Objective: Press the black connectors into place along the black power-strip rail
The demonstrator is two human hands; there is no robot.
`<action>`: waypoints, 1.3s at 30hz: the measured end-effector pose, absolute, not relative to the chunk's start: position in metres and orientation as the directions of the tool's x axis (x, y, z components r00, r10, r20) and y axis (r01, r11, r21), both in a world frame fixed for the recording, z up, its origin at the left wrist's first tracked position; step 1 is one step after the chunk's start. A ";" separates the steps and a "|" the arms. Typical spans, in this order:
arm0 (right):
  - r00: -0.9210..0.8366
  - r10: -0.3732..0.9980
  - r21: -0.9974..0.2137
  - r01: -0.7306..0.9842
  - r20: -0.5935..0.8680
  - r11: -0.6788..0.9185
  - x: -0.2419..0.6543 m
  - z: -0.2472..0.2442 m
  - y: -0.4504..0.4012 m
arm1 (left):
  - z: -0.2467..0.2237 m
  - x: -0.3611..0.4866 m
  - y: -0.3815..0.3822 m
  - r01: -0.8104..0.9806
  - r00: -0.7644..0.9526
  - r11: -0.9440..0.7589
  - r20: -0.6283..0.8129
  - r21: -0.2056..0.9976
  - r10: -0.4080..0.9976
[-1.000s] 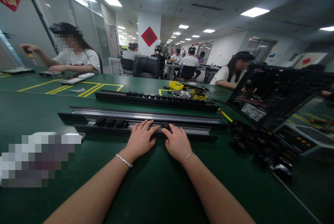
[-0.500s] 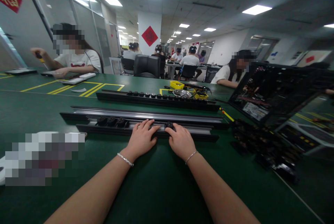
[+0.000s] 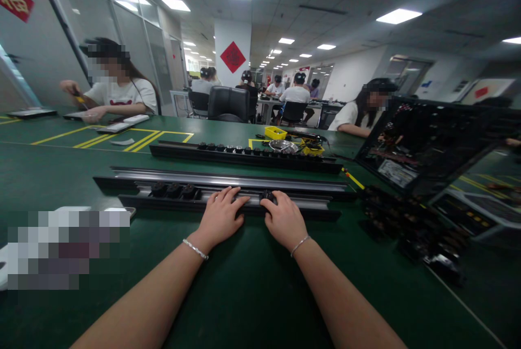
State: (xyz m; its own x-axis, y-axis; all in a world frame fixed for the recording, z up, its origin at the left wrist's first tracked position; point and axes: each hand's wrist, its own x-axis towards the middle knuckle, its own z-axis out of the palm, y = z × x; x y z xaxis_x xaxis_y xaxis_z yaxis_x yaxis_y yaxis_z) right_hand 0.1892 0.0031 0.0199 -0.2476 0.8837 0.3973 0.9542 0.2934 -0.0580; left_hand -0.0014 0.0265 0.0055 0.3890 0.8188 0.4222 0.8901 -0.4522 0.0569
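A long black rail with a metallic channel (image 3: 325, 205) lies nearest on the green table. Several round black parts (image 3: 173, 191) sit in its left half. My left hand (image 3: 222, 216) rests on the rail's middle, fingers spread, with nothing visible in it. Farther right, my right hand (image 3: 285, 219) has its thumb and fingers round a small black part (image 3: 267, 195) in the channel. Just behind lies a second rail (image 3: 163, 177), its channel bare. Beyond that, a third rail (image 3: 244, 158) carries a row of small round parts.
At the right are a heap of black parts (image 3: 407, 224) and a large open black casing (image 3: 427, 143). Yellow trays (image 3: 275, 132) and a metal dish (image 3: 284, 146) stand behind the rails. People sit at left (image 3: 130, 94) and right (image 3: 345, 116).
My right hand and the small black part have shifted slightly to the right along the rail. My left hand has stayed about where it was. The person at left has moved a raised hand.
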 end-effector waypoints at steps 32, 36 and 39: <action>-0.126 0.914 -0.095 0.980 0.385 0.175 0.182 0.023 -0.002 | 0.004 -0.002 0.027 0.888 0.389 -0.457 0.437 0.058 0.811; -0.081 0.897 -0.149 0.976 0.434 0.160 0.179 0.016 -0.001 | 0.004 -0.002 0.027 0.888 0.382 -0.455 0.441 0.068 0.812; -0.076 0.910 -0.152 0.977 0.408 0.149 0.177 0.011 0.001 | 0.005 -0.001 0.027 0.888 0.383 -0.455 0.443 0.065 0.811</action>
State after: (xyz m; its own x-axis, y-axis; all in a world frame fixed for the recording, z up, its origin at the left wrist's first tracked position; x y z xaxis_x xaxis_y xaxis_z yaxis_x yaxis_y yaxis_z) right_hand 0.1765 0.0008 0.0111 -0.0756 0.9100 0.4077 0.9770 0.1494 -0.1524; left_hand -0.0011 0.0273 0.0045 0.3834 0.8106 0.4426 0.8879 -0.4555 0.0650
